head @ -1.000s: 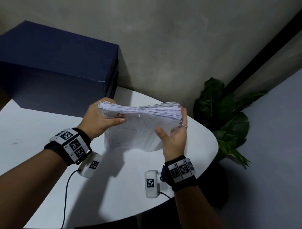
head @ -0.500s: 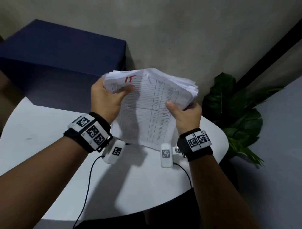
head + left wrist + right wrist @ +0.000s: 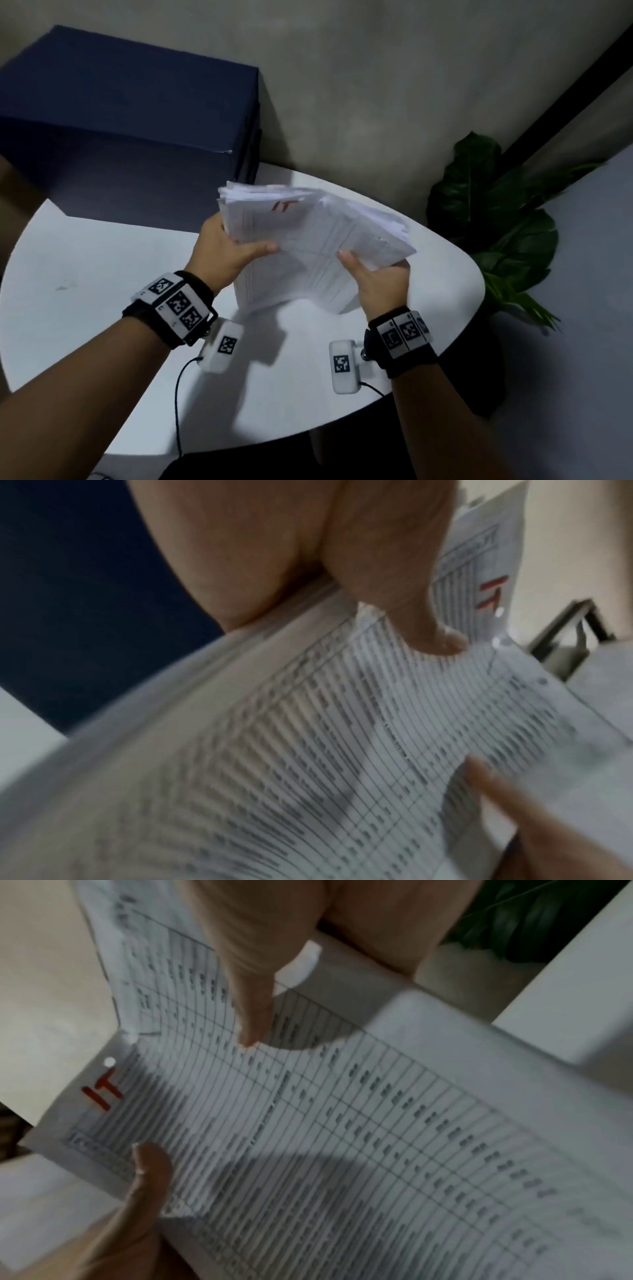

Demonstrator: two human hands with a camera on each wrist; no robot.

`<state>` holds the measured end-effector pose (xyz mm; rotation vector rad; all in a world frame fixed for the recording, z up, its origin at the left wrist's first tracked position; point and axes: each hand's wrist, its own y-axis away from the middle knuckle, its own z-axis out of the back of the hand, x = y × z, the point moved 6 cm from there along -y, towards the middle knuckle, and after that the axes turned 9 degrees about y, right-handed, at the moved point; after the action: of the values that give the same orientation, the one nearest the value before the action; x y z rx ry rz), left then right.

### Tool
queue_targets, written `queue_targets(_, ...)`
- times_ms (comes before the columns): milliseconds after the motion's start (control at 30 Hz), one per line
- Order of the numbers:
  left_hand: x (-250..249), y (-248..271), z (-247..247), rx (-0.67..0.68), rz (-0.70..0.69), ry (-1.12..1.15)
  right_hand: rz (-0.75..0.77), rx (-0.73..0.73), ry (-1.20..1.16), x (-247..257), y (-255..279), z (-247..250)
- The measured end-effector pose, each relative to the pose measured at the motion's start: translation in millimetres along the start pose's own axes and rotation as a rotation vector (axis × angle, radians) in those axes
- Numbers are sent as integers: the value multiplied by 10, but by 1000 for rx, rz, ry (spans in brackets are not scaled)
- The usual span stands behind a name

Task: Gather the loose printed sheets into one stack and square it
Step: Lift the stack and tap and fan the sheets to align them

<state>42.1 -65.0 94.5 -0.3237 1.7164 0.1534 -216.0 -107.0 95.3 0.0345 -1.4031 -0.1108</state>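
Observation:
A thick stack of printed sheets stands tilted on its lower edge on the white round table. The top sheet is a ruled table with red letters "IT" near its upper edge. My left hand grips the stack's left side, thumb across the front sheet. My right hand grips the right side, thumb on the front sheet. The sheets' upper edges are uneven and fan out. The fingers behind the stack are hidden.
A large dark blue box sits on the table's far left, just behind the stack. A green leafy plant stands on the floor beyond the table's right edge. A grey wall rises behind.
The stack was lifted upright in the air half a second ago; now it has come down and tilted back, its lower edge on the table. Both hands keep hold of its sides.

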Motion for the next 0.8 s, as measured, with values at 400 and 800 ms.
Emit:
queue_targets(400, 156, -52, -43, 127, 56, -34, 20, 31, -210, -21, 12, -67)
queue_targets(800, 143, -134, 61, 67, 39, -66, 23, 85, -3, 31, -253, -77)
